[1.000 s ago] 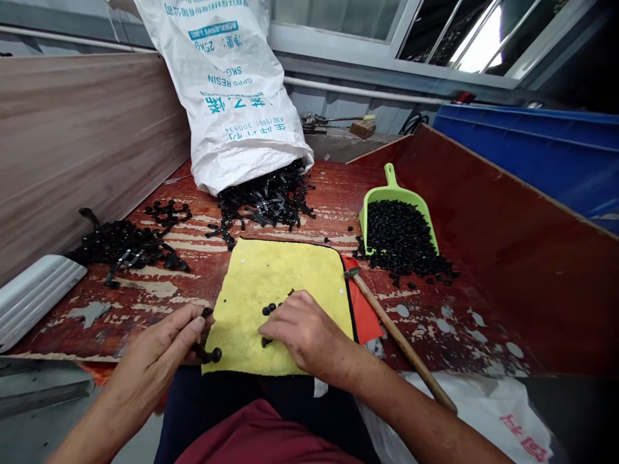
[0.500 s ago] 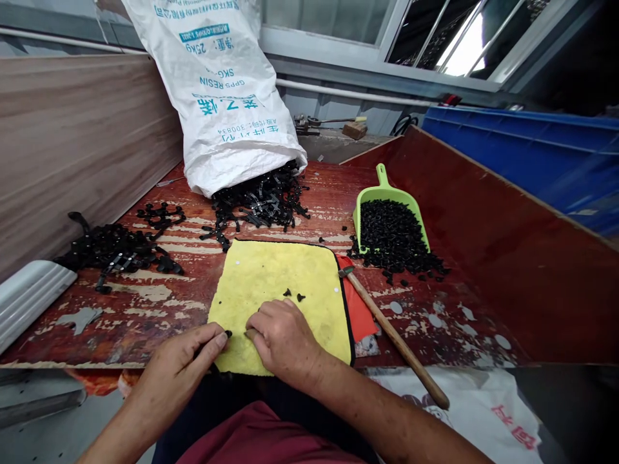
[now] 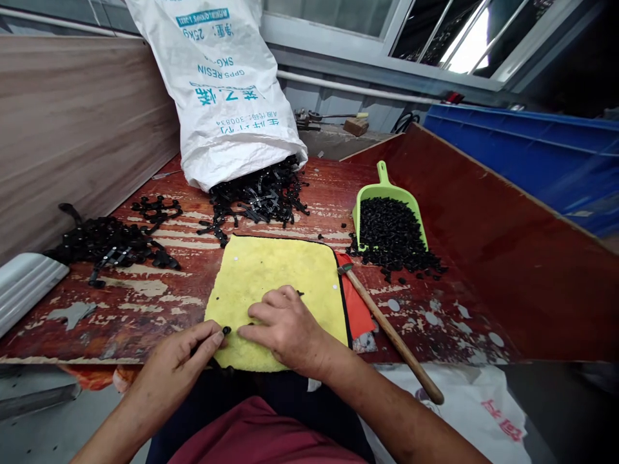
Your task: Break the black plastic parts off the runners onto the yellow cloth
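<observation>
A small black plastic part pokes out from the pinched thumb and fingers of my left hand, over the left edge of a yellow cloth. Most of that part is hidden by the hand. Just right of it, my right hand is low over the cloth, thumb and forefinger bent around a small dark piece that is hard to make out. One loose small black piece shows on the cloth behind my right knuckles.
A green dustpan heaped with small black pieces is at the right. A hammer lies beside the cloth over red material. Black linked parts spill from a white sack; another black pile lies left.
My right hand has shifted slightly up and its fingers have opened a little, covering one of the two loose black pieces. My left hand keeps its pinch. The view has tilted slightly.
</observation>
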Tool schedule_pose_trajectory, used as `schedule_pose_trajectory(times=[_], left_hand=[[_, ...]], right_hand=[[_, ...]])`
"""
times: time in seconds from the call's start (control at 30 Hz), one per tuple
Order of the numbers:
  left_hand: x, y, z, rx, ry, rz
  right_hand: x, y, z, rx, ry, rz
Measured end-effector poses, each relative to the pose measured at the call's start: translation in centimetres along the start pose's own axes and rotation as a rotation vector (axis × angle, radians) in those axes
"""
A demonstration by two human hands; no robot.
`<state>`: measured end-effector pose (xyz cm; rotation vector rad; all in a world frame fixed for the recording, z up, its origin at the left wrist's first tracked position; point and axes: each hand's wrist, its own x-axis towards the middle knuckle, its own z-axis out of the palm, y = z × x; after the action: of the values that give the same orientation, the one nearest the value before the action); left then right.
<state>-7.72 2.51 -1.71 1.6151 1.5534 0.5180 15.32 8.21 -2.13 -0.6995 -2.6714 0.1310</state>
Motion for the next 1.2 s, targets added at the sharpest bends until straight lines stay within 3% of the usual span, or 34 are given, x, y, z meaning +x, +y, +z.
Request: schedule_pose_trajectory(times=[0.1, 0.17, 0.33, 0.5, 0.97, 1.13, 1.2], left_hand=[[-0.1, -0.1, -0.1, -0.005, 0.015, 0.002], [-0.2, -0.1, -0.1, 0.009, 0.019, 0.007], [0.1, 0.2, 0.2, 0.004, -0.014, 0.023], [1.0, 0.6, 0.6, 0.039, -0.042, 0.013], [2.0, 2.0, 0.5, 0.324, 0.005, 0.109], [2.2, 1.7, 0.5, 0.268, -0.077, 0.102], [2.3, 1.4, 0.5, 0.272, -0.052, 0.103]], right_hand=[[0.9, -0.4, 0.5, -0.107, -0.038, -0.004], [1.1, -0.7, 0.7, -0.092, -0.023, 0.093], [0.8, -2.2, 1.5, 0.202, 0.128, 0.318], [0.5, -3.2, 2.1, 0.184, 0.141, 0.499], [0.5, -3.2, 2.1, 0.167, 0.094, 0.499], [0.5, -3.1, 2.0, 0.152, 0.081, 0.495], [0.5, -3.1, 2.0, 0.152, 0.085, 0.488]])
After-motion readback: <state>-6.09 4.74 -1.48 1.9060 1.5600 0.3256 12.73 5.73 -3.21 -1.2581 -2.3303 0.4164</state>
